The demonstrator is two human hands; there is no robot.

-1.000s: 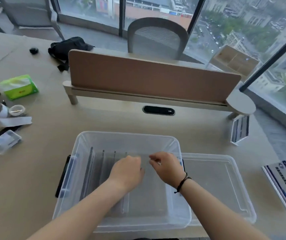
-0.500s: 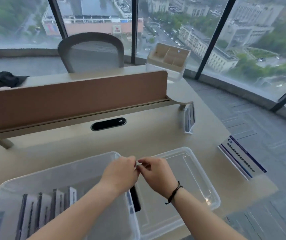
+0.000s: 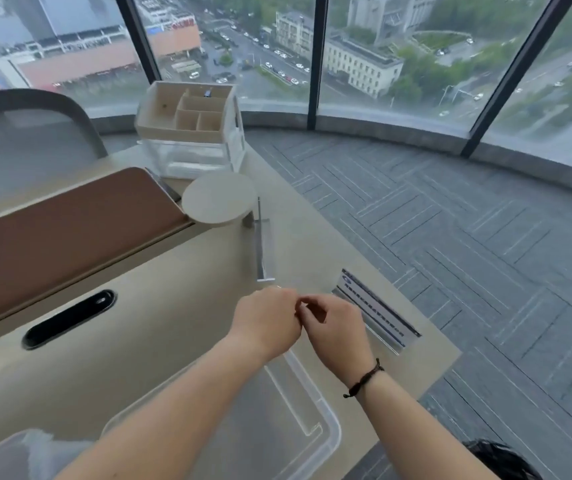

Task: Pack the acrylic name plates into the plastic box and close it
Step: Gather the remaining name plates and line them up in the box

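Both hands meet in mid-air above the bench [image 3: 160, 341]: the left hand [image 3: 265, 322] is loosely curled and the right hand [image 3: 335, 329], with a dark cord at its wrist, has its fingertips drawn together against the left. Something thin and clear may be pinched between them, but the view is too soft to tell, so I cannot say whether they hold anything.

Two name plates are not yet packed, by the look of it. One clear acrylic name plate [image 3: 264, 247] stands on edge just beyond the hands, near the round end of the desk divider [image 3: 70, 230]. A second name plate with a blue-and-white printed insert [image 3: 376, 310] lies just beside the right hand, near the bench's edge.

Below the forearms, the clear lid [image 3: 298, 420] lies flat on the bench, so the closing has not been done. Only a corner of the plastic box [image 3: 7, 452] shows at the lower left; its contents cannot be seen here. Judging from this, what remains is collecting these plates, placing them inside, then fitting the lid.
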